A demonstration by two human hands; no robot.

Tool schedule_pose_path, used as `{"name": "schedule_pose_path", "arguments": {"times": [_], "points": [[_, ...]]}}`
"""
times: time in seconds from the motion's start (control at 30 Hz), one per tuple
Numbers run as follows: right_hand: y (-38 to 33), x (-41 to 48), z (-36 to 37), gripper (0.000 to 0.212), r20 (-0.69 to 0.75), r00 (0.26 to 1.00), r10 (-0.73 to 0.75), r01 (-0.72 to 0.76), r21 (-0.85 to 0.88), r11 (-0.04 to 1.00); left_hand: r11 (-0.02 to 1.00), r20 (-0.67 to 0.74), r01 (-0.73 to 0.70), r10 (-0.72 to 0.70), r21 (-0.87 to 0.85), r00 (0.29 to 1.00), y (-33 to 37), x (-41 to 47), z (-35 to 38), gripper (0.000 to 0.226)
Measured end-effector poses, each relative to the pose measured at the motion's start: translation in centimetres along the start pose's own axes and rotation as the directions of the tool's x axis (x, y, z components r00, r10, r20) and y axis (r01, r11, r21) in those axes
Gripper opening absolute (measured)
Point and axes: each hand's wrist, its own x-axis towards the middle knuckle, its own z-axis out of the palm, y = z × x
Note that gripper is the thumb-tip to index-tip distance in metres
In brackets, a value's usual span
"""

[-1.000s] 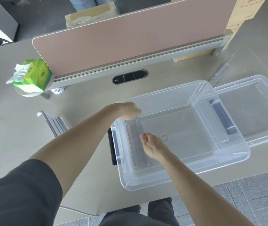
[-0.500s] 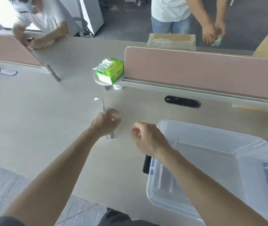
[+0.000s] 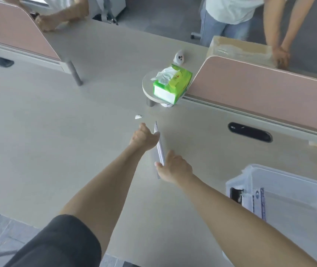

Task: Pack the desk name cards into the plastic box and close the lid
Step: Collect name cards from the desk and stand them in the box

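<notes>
- Head view, and we're looking down on a name card (image 3: 159, 147) held edge-on to us, a thin clear sheet standing upright over the desk (image 3: 57, 135), its printed face hard to read from here.
- Its long axis runs away from us and a touch to the left, far tip pointing toward the tissue pack (image 3: 170, 84).
- Our left hand (image 3: 144, 138) is closed on the far half of the card, thumb side against its left face.
- Our right hand (image 3: 173, 166) pinches the near end, fingers wrapped round the bottom edge.
- We can't tell whether the card's lower edge touches the desk or sits just above it.
- Off to the right, the plastic box (image 3: 281, 187) shows only its near-left corner, clear and rounded, lid off; another name card (image 3: 259, 204) stands against its left wall beside the dark latch (image 3: 235, 193).
- Between card and tissue pack lies a small crumpled white scrap (image 3: 138, 116), well apart from our hands.
- Tissue pack is glossy green, soft, sitting on a round shelf (image 3: 147, 83) at the end of a pink divider (image 3: 260, 93).
- Behind the divider, a taped cardboard box (image 3: 238, 51) with another person's hands on it.
- Desk is smooth, pale beige, matte, with a dark oval cable slot (image 3: 250, 132) on the right.
</notes>
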Motion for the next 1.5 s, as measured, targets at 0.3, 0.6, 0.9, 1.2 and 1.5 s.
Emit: {"name": "schedule_pose_path", "arguments": {"times": [0.3,0.6,0.9,1.2,1.5], "points": [[-1.8,4.0,0.4,0.043,0.056,0.995,0.077,-0.069,-0.138,0.988,0.998,0.259,-0.008,-0.010,0.068,0.966,0.3,3.6,1.9,0.064],[-1.8,3.6,0.2,0.032,-0.068,0.998,-0.017,0.006,-0.163,0.987,0.998,0.321,-0.016,0.036,-0.063,0.946,1.3,2.6,-0.3,0.024],[2.0,-4.0,-4.9,0.031,-0.341,0.936,0.087,-0.045,0.129,0.991,0.952,0.084,-0.302,0.306,-0.059,0.948,8.6,-6.2,-2.6,0.027],[15.1,-19.1,-8.6,0.027,-0.527,0.837,0.148,0.062,0.360,0.931,0.692,0.203,-0.341,0.577,-0.637,0.791,15.7,-22.1,0.1,0.098],[28.9,-31.8,-5.8,0.041,-0.481,0.842,0.243,0.002,0.454,0.891,0.688,0.465,-0.175,0.634,-0.704,0.618,21.4,-35.2,10.9,0.095]]}}
